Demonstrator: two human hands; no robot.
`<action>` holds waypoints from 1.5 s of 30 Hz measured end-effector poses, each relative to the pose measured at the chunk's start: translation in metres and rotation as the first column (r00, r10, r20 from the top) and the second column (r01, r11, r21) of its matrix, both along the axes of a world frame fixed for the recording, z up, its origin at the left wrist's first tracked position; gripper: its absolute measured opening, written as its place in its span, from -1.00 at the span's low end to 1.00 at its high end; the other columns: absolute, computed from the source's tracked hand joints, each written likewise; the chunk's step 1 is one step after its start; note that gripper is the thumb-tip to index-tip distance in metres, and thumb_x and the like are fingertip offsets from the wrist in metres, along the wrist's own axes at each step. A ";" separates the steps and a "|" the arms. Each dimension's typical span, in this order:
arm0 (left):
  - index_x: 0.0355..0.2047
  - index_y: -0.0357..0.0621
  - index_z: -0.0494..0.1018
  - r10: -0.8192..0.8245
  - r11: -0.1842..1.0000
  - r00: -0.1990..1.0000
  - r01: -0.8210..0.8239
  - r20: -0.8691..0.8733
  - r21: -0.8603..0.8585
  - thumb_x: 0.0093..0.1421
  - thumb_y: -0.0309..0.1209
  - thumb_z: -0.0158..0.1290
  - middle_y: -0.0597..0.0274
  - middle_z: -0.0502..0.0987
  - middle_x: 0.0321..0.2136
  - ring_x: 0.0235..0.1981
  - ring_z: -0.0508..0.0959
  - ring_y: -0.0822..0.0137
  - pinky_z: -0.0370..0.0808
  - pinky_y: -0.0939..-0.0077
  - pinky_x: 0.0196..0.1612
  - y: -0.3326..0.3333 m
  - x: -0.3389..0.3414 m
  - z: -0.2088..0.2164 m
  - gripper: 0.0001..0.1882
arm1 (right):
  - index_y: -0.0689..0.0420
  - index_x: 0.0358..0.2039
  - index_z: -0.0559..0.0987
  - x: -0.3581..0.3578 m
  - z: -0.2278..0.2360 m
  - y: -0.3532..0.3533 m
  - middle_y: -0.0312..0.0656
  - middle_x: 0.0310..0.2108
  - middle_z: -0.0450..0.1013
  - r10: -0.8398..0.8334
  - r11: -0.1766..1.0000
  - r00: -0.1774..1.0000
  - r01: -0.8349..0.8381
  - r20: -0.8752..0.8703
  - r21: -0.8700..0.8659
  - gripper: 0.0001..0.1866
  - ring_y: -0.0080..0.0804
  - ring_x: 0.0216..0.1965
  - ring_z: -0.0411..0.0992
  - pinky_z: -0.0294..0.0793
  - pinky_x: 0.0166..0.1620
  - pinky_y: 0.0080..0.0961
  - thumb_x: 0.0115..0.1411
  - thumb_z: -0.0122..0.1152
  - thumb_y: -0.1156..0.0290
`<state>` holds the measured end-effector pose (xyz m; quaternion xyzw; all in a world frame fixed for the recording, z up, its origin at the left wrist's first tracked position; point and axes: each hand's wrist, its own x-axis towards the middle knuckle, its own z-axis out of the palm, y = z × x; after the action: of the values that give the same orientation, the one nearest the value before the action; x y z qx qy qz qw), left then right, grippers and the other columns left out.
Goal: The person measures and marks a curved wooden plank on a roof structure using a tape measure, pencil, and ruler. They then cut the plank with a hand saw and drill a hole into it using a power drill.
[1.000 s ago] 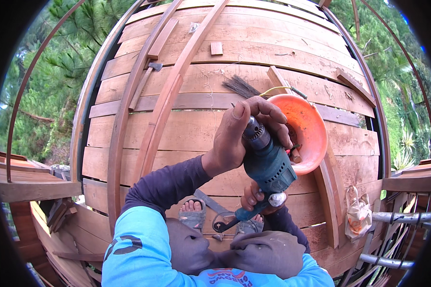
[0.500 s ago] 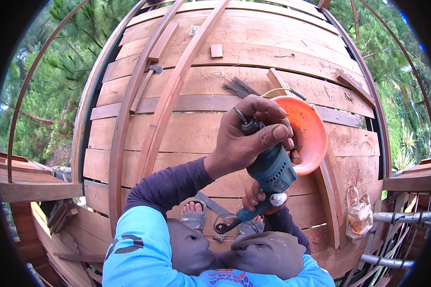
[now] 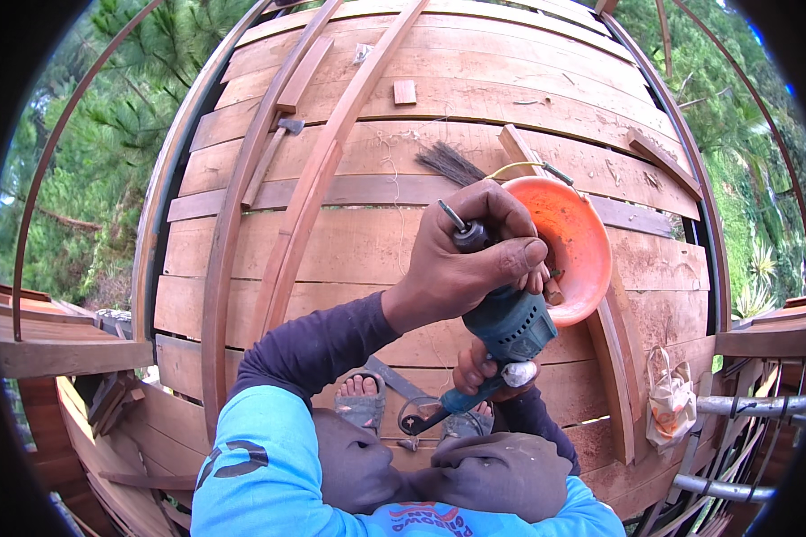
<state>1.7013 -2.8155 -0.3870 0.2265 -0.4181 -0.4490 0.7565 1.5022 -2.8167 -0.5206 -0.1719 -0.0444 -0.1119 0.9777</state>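
A teal power drill (image 3: pixel 512 324) is held between my two hands, its chuck (image 3: pixel 472 237) pointing up and away from me. My left hand (image 3: pixel 464 259) curls round the chuck end, with the thumb lying across the front. A thin metal bit (image 3: pixel 450 213) sticks out of the chuck past my left fingers. Lower down, my right hand (image 3: pixel 479 369) grips the drill's handle, its fingers partly hidden by the drill body. From the handle's lower end a dark cord (image 3: pixel 430 419) runs down between my feet.
An orange bowl-shaped container (image 3: pixel 591 242) stands just right of the drill, with a dark-bristled brush (image 3: pixel 452 164) behind it. Long timbers (image 3: pixel 318 188) and a hatchet (image 3: pixel 273 157) lie at left on the planks. A plastic bag (image 3: pixel 672 403) is at right. Gaps show between boards.
My left hand has turned slightly at the chuck and its thumb has shifted right. More of the chuck and bit shows now. My right hand stays on the handle.
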 end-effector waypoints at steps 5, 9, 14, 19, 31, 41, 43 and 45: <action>-0.18 -0.32 0.42 0.003 1.000 0.999 -0.004 -0.033 -0.031 0.30 -0.61 0.17 0.23 0.54 -0.49 -0.47 0.62 0.46 0.66 0.49 -0.32 -0.003 0.000 -0.003 -0.85 | 0.06 -0.36 0.45 0.001 -0.002 0.001 -0.27 -0.41 0.38 0.011 1.000 1.000 -0.011 0.015 -0.001 -0.48 -0.33 -0.37 0.40 0.39 -0.26 -0.38 0.01 0.44 -0.11; -0.17 -0.33 0.42 0.000 0.999 0.999 -0.002 -0.036 -0.047 0.31 -0.60 0.17 0.23 0.54 -0.49 -0.47 0.62 0.46 0.66 0.47 -0.32 -0.004 0.001 -0.004 -0.85 | 0.05 -0.36 0.45 0.001 -0.005 0.000 -0.25 -0.40 0.39 0.027 0.999 1.000 -0.027 0.010 -0.020 -0.46 -0.32 -0.38 0.39 0.38 -0.25 -0.39 0.01 0.42 -0.15; -0.16 -0.33 0.42 -0.005 0.998 0.999 0.003 -0.035 -0.057 0.32 -0.60 0.16 0.22 0.54 -0.48 -0.46 0.62 0.46 0.67 0.47 -0.31 -0.004 0.000 -0.007 -0.85 | 0.05 -0.36 0.46 0.002 -0.008 0.000 -0.23 -0.40 0.40 0.034 0.999 0.999 -0.033 0.023 -0.026 -0.45 -0.31 -0.39 0.39 0.38 -0.25 -0.40 -0.01 0.42 -0.17; -0.16 -0.32 0.42 -0.009 0.998 0.999 0.007 -0.043 -0.066 0.31 -0.62 0.15 0.22 0.55 -0.48 -0.47 0.63 0.47 0.66 0.48 -0.32 -0.005 0.001 -0.007 -0.85 | 0.05 -0.37 0.46 0.001 -0.007 -0.001 -0.24 -0.41 0.40 0.030 0.999 1.000 -0.030 -0.002 -0.037 -0.46 -0.31 -0.40 0.39 0.38 -0.25 -0.40 -0.01 0.43 -0.16; -0.13 -0.25 0.40 0.003 1.000 0.998 -0.001 0.061 -0.030 0.36 -0.54 0.14 0.16 0.53 -0.55 -0.45 0.68 0.26 0.69 0.12 -0.20 -0.006 0.003 -0.004 -0.85 | 0.01 -0.40 0.44 0.006 -0.004 0.001 -0.29 -0.44 0.37 0.029 0.999 0.999 -0.029 0.017 -0.026 -0.46 -0.35 -0.38 0.34 0.28 -0.22 -0.41 -0.01 0.41 -0.19; -0.17 -0.28 0.40 -0.028 0.998 0.999 0.029 0.015 -0.049 0.34 -0.60 0.11 0.14 0.53 -0.54 -0.48 0.67 0.25 0.70 0.08 -0.25 -0.009 0.002 0.002 -0.88 | 0.01 -0.40 0.43 0.008 -0.005 0.000 -0.35 -0.48 0.33 -0.055 0.990 0.998 0.052 -0.016 -0.132 -0.42 -0.38 -0.37 0.35 0.25 -0.18 -0.41 -0.08 0.45 -0.22; -0.18 -0.29 0.40 -0.031 0.998 0.999 0.033 0.033 -0.054 0.34 -0.61 0.10 0.13 0.53 -0.55 -0.50 0.67 0.25 0.70 0.07 -0.26 -0.012 0.003 0.002 -0.89 | 0.01 -0.40 0.43 0.009 -0.007 0.000 -0.35 -0.47 0.34 -0.066 0.992 0.998 0.066 0.007 -0.110 -0.40 -0.38 -0.36 0.35 0.24 -0.18 -0.41 -0.10 0.47 -0.23; -0.21 -0.32 0.41 -0.034 0.999 0.999 0.033 -0.032 -0.039 0.27 -0.67 0.10 0.15 0.55 -0.52 -0.50 0.67 0.33 0.69 0.32 -0.33 -0.012 0.000 0.003 -0.88 | 0.00 -0.40 0.43 0.008 -0.009 0.001 -0.34 -0.45 0.35 -0.069 0.991 0.998 0.067 -0.010 -0.117 -0.38 -0.38 -0.35 0.35 0.24 -0.18 -0.42 -0.12 0.49 -0.24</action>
<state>1.7013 -2.8273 -0.3838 0.1976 -0.4180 -0.4570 0.7599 1.5105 -2.8153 -0.5295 -0.2310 -0.0384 -0.1411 0.9619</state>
